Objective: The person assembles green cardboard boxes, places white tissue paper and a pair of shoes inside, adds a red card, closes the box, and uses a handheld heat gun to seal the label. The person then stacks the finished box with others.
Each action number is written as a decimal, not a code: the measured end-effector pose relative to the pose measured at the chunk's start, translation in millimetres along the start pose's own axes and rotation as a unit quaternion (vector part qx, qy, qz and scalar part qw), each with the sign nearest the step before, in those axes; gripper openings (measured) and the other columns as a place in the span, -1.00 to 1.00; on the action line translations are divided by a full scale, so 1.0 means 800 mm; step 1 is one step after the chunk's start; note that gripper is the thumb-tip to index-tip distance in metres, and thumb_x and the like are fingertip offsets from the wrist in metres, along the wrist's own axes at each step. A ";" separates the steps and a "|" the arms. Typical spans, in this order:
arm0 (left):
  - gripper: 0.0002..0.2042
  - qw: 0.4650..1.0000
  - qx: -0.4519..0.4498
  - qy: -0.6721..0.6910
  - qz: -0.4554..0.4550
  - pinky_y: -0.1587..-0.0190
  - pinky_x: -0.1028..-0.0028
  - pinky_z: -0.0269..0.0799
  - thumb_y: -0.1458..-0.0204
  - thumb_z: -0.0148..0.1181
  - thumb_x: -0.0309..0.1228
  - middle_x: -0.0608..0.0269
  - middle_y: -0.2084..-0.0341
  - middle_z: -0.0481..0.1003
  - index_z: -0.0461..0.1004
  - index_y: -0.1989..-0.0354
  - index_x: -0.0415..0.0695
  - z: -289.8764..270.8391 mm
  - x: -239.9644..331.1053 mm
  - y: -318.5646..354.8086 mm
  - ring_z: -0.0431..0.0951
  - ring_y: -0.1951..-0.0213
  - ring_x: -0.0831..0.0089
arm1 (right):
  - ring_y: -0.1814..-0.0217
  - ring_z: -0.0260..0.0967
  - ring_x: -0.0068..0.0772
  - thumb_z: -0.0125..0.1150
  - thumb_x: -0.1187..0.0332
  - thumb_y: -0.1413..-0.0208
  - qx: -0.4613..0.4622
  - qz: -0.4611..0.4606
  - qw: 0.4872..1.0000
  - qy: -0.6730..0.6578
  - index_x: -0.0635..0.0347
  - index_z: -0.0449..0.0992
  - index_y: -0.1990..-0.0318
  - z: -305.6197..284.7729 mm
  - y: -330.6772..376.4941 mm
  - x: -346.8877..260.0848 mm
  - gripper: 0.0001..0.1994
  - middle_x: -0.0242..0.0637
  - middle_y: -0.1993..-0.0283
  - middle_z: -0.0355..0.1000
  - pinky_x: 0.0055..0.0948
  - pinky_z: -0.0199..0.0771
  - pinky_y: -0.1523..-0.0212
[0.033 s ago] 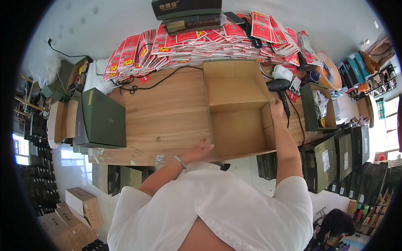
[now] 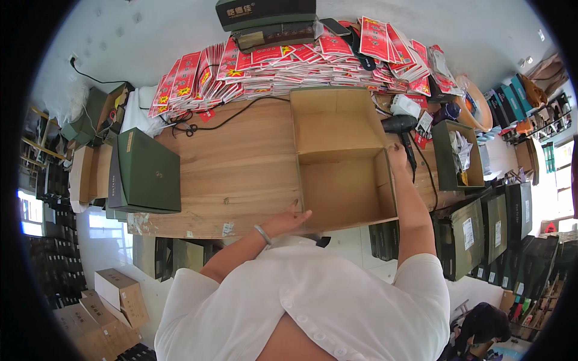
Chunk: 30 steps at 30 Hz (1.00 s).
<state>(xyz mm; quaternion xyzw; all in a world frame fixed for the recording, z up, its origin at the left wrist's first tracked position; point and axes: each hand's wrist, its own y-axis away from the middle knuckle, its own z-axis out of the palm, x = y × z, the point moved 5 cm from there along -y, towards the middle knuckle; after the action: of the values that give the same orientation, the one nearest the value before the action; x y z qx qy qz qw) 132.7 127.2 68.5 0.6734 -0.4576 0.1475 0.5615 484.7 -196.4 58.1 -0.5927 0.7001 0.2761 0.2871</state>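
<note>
Cardboard, a brown open box [image 2: 343, 162] with its flap folded far, lies on the wooden desk [image 2: 241, 156] straight ahead of you, long axis running near to far. Your left hand [image 2: 293, 218] rests spread at its near left corner; your right hand [image 2: 397, 157] grips the right wall, fingers hidden inside. Your shirt cuts off the near edge.

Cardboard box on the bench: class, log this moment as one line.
left hand: on near-left edge of cardboard box | right hand: gripping box's right wall | box: open, on wooden table | hair dryer: beside box
</note>
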 end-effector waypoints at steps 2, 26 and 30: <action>-0.18 0.994 0.008 -0.104 -0.035 -0.05 0.18 0.37 -0.11 0.03 0.14 -0.32 0.09 0.44 0.08 -0.23 -0.44 0.012 0.039 0.004 0.49 0.06 -0.06 | -0.17 0.34 0.07 0.03 0.08 -0.22 -0.072 0.045 0.991 -0.099 0.34 0.39 -0.14 0.019 -0.025 0.017 -0.49 0.17 -0.09 0.40 -0.22 0.31 -0.16; -0.21 0.851 0.342 0.398 -0.030 -0.14 0.15 0.27 -0.16 -0.29 0.29 -0.09 -0.20 0.30 -0.04 -0.41 -0.06 -0.127 -0.098 0.091 0.41 -0.13 0.10 | -0.02 0.37 -0.27 -0.07 0.04 -0.33 -0.208 0.047 0.957 -0.199 0.16 0.31 -0.25 0.008 0.170 -0.006 -0.51 -0.19 -0.08 0.40 -0.21 0.35 0.00; -0.23 0.926 0.332 0.177 -0.032 -0.14 0.28 0.29 -0.17 -0.19 0.24 -0.12 -0.18 0.32 0.06 -0.36 -0.13 -0.118 -0.073 0.042 0.40 -0.15 0.10 | -0.15 0.33 -0.17 -0.18 -0.13 -0.31 -0.251 0.054 0.955 -0.149 0.26 0.31 -0.25 0.045 0.231 -0.021 -0.37 -0.11 -0.20 0.36 -0.25 0.27 -0.15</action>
<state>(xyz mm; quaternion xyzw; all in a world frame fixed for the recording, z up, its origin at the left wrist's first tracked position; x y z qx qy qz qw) 105.0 239.6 78.8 0.7983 -0.2538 0.3902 0.3821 307.0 -132.1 54.6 -0.5593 0.5880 0.5433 0.2151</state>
